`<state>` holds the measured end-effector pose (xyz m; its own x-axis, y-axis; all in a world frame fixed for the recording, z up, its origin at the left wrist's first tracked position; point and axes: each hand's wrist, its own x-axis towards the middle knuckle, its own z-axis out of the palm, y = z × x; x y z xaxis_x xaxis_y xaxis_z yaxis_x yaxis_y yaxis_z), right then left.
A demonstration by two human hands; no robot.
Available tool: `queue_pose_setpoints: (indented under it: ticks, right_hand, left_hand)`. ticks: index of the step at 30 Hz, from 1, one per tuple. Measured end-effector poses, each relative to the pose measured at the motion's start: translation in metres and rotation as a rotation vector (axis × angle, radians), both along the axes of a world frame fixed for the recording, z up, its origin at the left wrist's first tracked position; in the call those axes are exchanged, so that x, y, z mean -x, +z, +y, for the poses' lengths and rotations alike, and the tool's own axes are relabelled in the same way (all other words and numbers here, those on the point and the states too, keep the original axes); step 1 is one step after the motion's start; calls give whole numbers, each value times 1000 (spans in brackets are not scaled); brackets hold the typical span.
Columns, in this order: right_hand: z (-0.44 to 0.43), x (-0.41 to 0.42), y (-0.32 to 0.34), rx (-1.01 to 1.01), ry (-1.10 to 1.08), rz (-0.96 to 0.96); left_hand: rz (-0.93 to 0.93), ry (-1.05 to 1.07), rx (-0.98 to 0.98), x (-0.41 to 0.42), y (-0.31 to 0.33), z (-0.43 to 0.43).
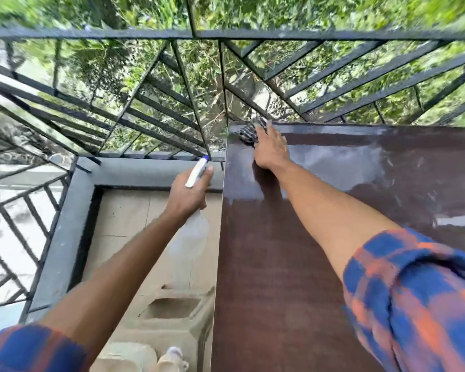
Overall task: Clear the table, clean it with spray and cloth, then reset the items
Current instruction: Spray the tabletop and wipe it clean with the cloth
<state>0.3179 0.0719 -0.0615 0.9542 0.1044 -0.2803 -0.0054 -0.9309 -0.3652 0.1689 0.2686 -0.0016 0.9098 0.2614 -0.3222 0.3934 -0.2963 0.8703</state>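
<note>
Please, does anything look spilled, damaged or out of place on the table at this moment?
Nothing stands out. The brown table shows only pale streaks near the right hand pressing the cloth at its far corner. The left hand holds the spray bottle beside the table.

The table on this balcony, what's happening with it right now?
A person is wiping the dark brown table. Their right hand presses a patterned cloth onto the far left corner, beside the metal railing. Their left hand holds a spray bottle off the table's left edge. The visible tabletop is bare and streaked.
</note>
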Motion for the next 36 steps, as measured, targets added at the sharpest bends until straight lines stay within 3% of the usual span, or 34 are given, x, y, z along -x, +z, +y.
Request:
queue_pose_setpoints:
  ticks: [9,14,17,22,26,29,32,34,36]
  right_hand:
    - [-228,56,1,110,-528,29]
    - [-236,107,1,113,-576,38]
    - [-205,142,5,107,-473,50]
    - [-161,230,1,64,-4,-10]
    - [-209,280,-7,81,157,-57]
    - [-295,276,-8,149,-46,-65]
    - [-388,261,1,163,-421,-47]
    - [-417,252,7,127,-602,-14]
    - [-412,250,11,113,-638,-1]
  left_hand:
    - [38,-28,141,-9,20,-58]
    - [5,-96,95,1,30,-94]
    - [21,-73,112,9,35,-116]
    - [33,-61,127,29,38,-152]
    - [-5,-125,89,58,33,-192]
    - [7,-164,82,81,32,-224]
    - [-4,-187,63,107,35,-255]
    - [-11,-184,48,123,36,-271]
    - [-2,-181,55,139,38,-288]
